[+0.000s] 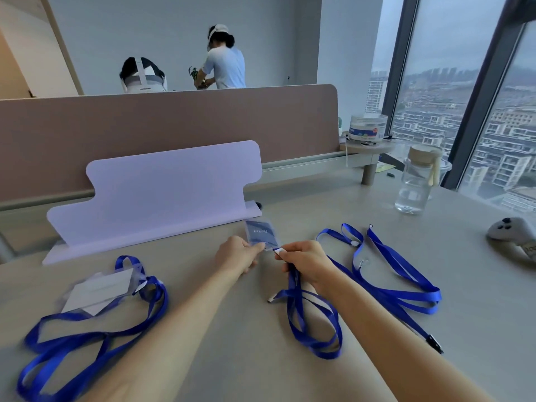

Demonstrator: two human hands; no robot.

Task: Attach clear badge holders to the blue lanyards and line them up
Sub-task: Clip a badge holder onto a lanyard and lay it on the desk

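Head view: the left hand (240,255) holds a clear badge holder (261,233) by its near left corner, fingers (255,247) pinched onto the plastic. The right hand (304,262) is closed in a pinch on the white clip (280,250) at the end of a blue lanyard (307,326), whose loops trail back toward the person across the counter (362,210). The holder's long axis runs away from the person, with its near short edge facing the clip. The clip sits just right of that edge, touching or nearly so; whether it is engaged cannot be told. In my judgement the right hand must feed the clip a short way left and forward. An assembled holder (98,291) lies well left, and a loose lanyard (406,285) right.
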